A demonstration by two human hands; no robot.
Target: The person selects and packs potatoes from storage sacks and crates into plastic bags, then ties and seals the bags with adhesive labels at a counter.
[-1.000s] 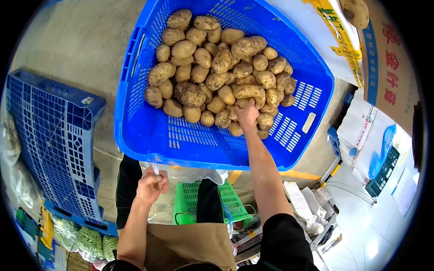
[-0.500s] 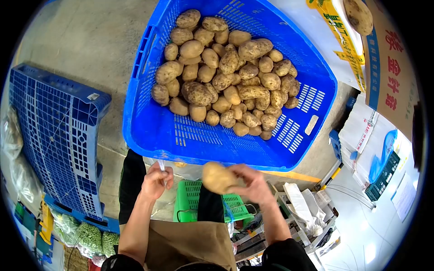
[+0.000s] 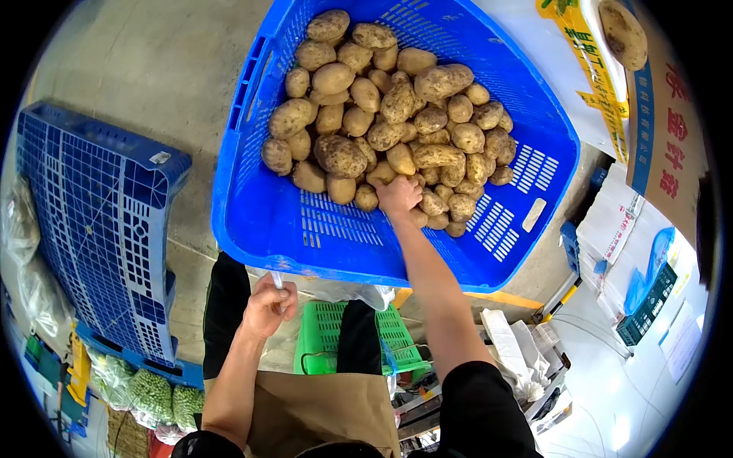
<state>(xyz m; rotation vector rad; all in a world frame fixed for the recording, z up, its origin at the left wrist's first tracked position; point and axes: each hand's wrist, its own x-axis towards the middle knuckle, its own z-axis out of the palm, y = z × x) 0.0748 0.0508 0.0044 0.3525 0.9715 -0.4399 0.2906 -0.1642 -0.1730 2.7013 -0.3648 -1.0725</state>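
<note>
A large blue plastic crate [image 3: 305, 229] holds a heap of brown potatoes [image 3: 340, 156], several with dirt on their skins. My right hand [image 3: 399, 197] reaches over the near rim and down into the near side of the heap. Its fingers curl round a potato there, mostly hidden beneath the hand. Just below the crate's near edge, my left hand [image 3: 270, 305] is closed on the gathered top of a clear plastic bag [image 3: 370, 295]. The rest of that bag hangs under the crate rim, partly out of sight.
A green basket [image 3: 321, 328] stands below, near my legs. On the left leans a blue pallet [image 3: 92, 221]. A single potato [image 3: 623, 34] lies on boxes at upper right, beside a printed carton [image 3: 668, 130]. A cluttered shelf [image 3: 527, 366] is at lower right.
My right hand has moved from beside the plastic bag up into the crate. The potato it held over the bag is gone from view. My left hand keeps its grip on the bag.
</note>
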